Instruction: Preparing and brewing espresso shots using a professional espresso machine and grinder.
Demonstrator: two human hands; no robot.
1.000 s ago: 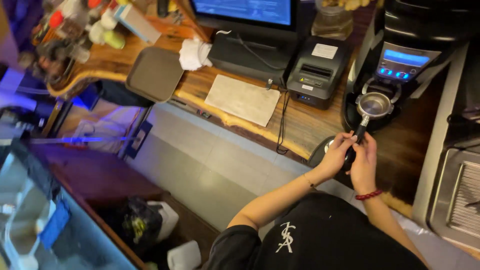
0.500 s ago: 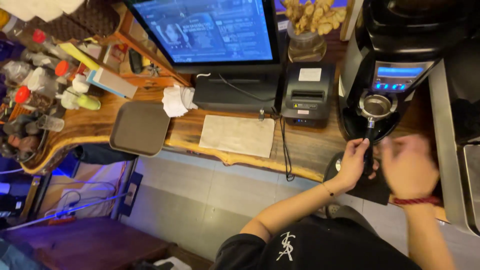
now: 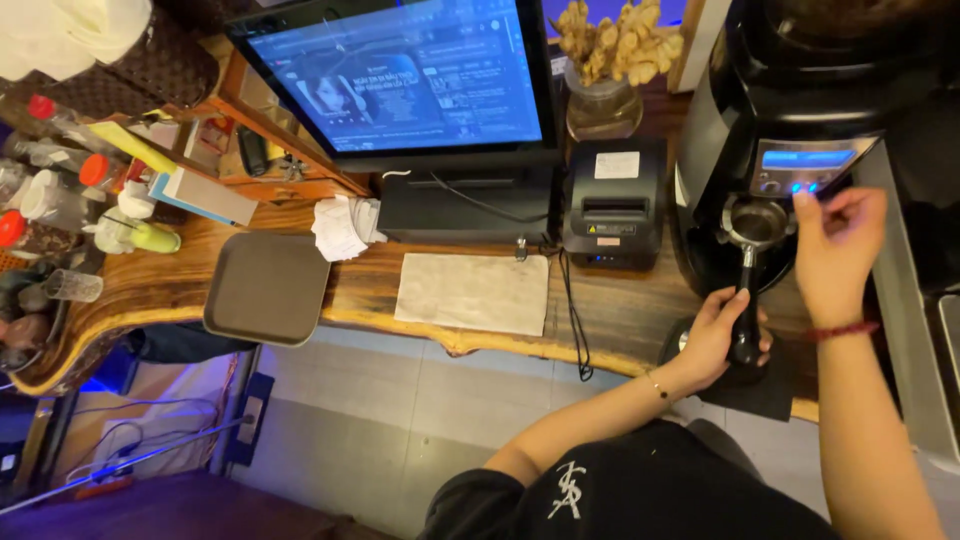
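The left hand (image 3: 715, 335) grips the portafilter (image 3: 752, 262) handle tight under the coffee grinder (image 3: 790, 110) while the right hand (image 3: 835, 250), fingers loosely spread, touches its lit button (image 3: 800, 187).

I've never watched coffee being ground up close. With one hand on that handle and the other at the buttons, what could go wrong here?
The left hand alone holds the portafilter under the grinder; if it tilts, grounds might spill onto the black mat. The right hand reaches across at the lit buttons and could nudge the basket.
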